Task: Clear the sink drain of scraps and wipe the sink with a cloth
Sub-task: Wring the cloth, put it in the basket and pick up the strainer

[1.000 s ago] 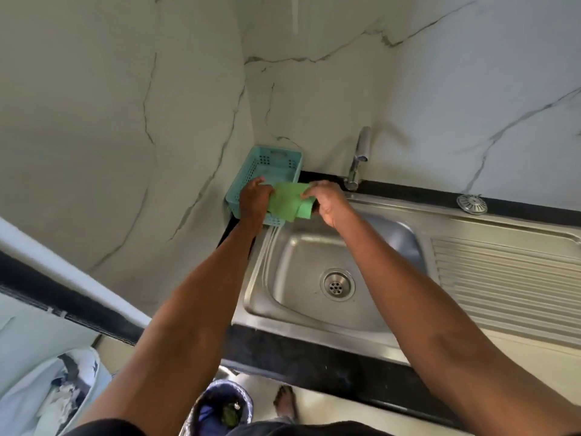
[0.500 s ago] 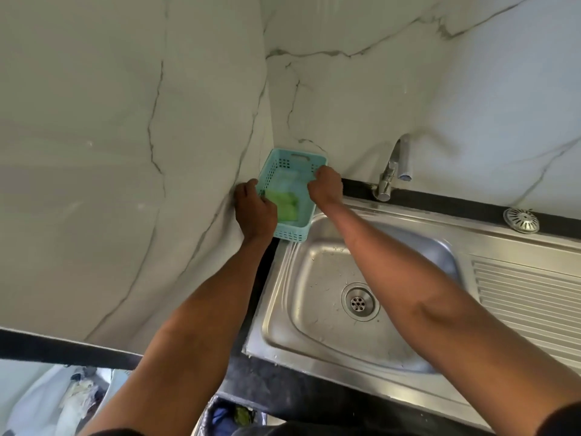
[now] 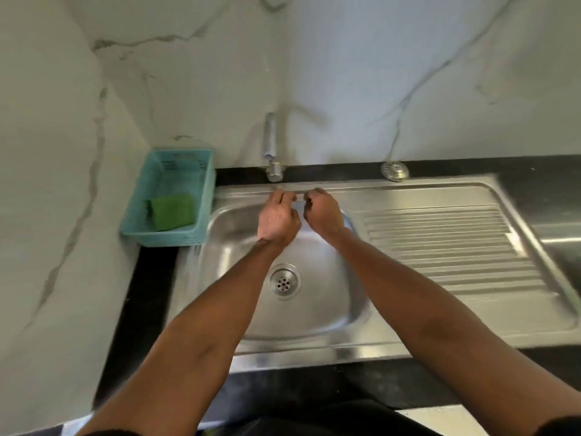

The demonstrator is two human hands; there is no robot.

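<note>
Head view, looking down over a stainless sink [image 3: 330,313] set in a dark counter [image 3: 151,278].

Hands: both are over the far part of the basin, just below the tap [image 3: 273,152], side by side and nearly touching. Left hand [image 3: 278,220]: back facing the camera, fingers reaching toward the sink's far rim, loosely bent; it grasps nothing. Right hand [image 3: 322,210]: fingers curled under toward the palm; nothing visible in it, though the fingertips are hidden and blurred, so a small object cannot be ruled out. Whether either hand touches the rim cannot be told.

Cloth: the green cloth [image 3: 171,210] lies folded inside the teal plastic basket [image 3: 201,184], which sits on the counter in the far left corner, against the marbled wall and just beside the sink's left edge. Well apart from both hands.

Drain [image 3: 284,281]: round perforated strainer at the middle of the basin, between the two forearms. No scraps discernible on it.

Other: ribbed drainboard [image 3: 446,247] to the right of the basin. A small round metal strainer cap [image 3: 394,170] rests on the counter strip behind the sink, right of the tap.
</note>
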